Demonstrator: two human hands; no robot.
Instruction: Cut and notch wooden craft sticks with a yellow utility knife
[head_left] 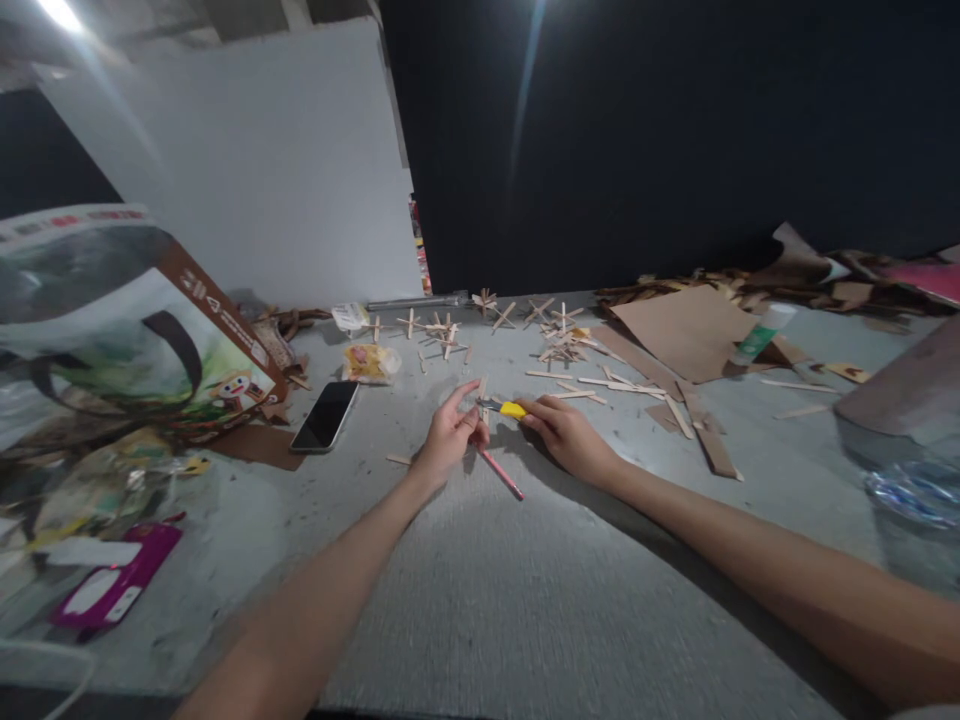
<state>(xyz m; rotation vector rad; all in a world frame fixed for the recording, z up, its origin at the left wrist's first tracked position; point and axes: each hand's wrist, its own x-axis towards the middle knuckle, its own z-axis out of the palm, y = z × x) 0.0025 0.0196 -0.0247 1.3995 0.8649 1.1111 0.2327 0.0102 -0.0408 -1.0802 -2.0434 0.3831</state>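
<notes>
My right hand (562,430) is closed on a yellow utility knife (512,409), its metal end pointing left. The metal end meets a small wooden stick (483,388), which my left hand (454,430) holds upright between curled fingers and thumb. The exact spot where blade and stick touch is too small to make out. Just below my left hand, a pink pencil (502,475) lies slantwise on the grey table (480,600); its upper end is hidden by the fingers.
Crossed stick pieces (442,333) and loose wooden sticks (622,385) lie beyond my hands. Cardboard (682,330) and a glue stick (763,335) are right. Leftward are a phone (326,416), a snack packet (371,364), a large bag (150,330) and a purple device (120,580).
</notes>
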